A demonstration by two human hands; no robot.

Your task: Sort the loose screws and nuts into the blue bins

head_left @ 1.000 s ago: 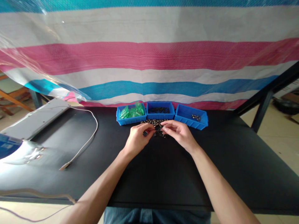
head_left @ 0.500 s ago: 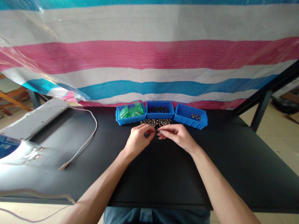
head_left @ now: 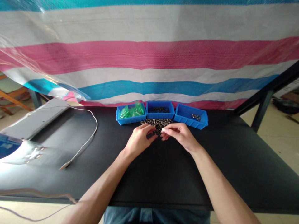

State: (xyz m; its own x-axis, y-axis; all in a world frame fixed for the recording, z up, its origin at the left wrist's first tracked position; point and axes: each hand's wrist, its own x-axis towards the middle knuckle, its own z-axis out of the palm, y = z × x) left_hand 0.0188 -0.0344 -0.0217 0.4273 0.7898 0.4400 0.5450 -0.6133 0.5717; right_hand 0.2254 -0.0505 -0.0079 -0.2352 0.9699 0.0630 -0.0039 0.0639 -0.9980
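Note:
My left hand [head_left: 140, 137] is over the black table [head_left: 161, 177], its thumb and fingers curved and a little apart, near a dark small part. My right hand [head_left: 179, 134] is just to the right, thumb and forefinger pinched together; what lies between them is too small to name. Just beyond the hands is a pile of small metal parts [head_left: 149, 121]. Behind it stand a blue bin with green pieces [head_left: 131, 120], a blue bin with dark small parts [head_left: 160, 115] and a blue bin with a few metal parts [head_left: 189, 122].
A white cable [head_left: 93, 133] curls on the left of the table beside a long grey-white panel [head_left: 35, 121]. A shiny plastic bag [head_left: 23, 152] lies at the left edge. Striped sheeting [head_left: 144, 56] hangs behind the bins; a black frame bar [head_left: 263, 109] stands at the right.
My fingertips have moved slightly apart. My left thumb and fingers have opened a little, and my right hand has shifted slightly right.

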